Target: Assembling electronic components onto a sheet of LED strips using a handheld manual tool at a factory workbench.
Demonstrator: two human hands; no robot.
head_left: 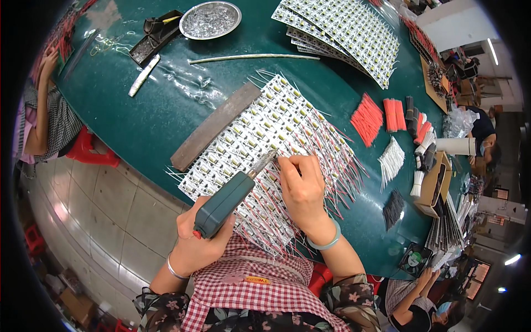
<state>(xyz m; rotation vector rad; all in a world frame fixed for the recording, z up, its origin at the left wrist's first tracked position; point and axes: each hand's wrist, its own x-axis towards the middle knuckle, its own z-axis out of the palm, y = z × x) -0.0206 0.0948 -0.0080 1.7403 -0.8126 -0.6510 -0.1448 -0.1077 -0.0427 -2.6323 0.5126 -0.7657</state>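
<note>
On the left, a dark flat bar (214,126) lies on the green surface (160,110) and touches the edge of our white panel of small circuit boards (260,144). Our left hand (202,243) is wrapped tight around a green soldering iron (227,202). Its tip meets the panel. Just beside it, our right hand (301,185) pinches a thin wire (279,160) at that same spot. Farther right lie bundles of red wires (366,119).
</note>
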